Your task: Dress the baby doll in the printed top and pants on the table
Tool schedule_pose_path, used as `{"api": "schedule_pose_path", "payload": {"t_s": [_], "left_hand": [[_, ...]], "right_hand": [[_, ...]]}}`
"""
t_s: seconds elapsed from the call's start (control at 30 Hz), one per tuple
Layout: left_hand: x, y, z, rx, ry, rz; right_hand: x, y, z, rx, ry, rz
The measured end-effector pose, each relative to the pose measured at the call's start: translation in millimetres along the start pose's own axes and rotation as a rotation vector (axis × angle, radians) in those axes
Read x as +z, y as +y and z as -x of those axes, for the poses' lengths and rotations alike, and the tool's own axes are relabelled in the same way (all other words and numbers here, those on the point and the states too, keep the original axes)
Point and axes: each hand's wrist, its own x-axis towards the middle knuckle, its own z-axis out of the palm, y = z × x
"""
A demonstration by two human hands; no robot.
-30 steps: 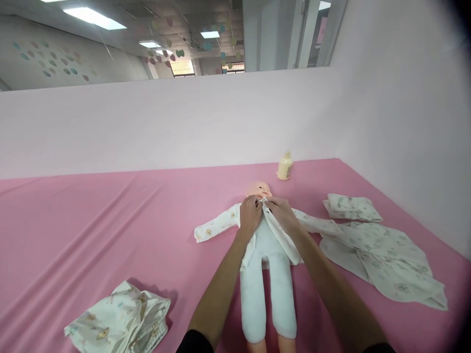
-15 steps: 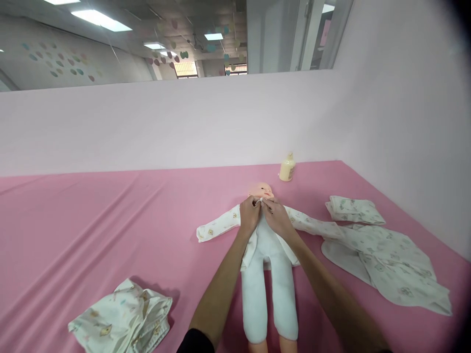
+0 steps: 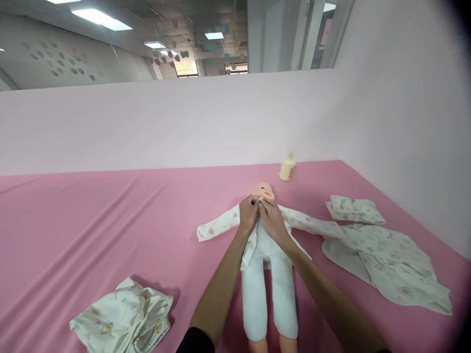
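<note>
L hand (image 3: 249,214) & R hand (image 3: 272,220) both have fingertips clamped on neck edge of printed baby jacket (image 3: 249,252) — prob. so its fronts meet. Baby doll (image 3: 266,242) wears it, face-up mid-scene on pink sheet (image 3: 147,220).

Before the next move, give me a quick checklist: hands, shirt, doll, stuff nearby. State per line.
1. Left hand at the shirt neckline: ok, fingers pinching fabric.
2. Right hand at the same spot: ok, fingertips close to the left's.
3. Neckline edges joined: cannot tell, fingers cover them.
4. Shirt front closed lower down: not ok, panels lie apart over the belly.
5. Doll on its back: ok, head away from the person.
6. Bottle upright, apart from both hands: ok, beyond the doll's head.
</note>
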Motion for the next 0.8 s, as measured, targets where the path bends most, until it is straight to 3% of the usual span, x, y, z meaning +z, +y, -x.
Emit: {"api": "schedule_pose_path", "payload": {"t_s": [0.43,0.8], "left_hand": [[0.1,0.9,0.2,-0.029,-0.005,-0.018],[0.4,2.2,0.1,-0.050,-0.001,-0.007]], "right_hand": [[1.2,-8.5,7.8,0.147,0.011,-0.176],[5.1,-10.8,11.2,0.100,0.062,-0.144]]}}
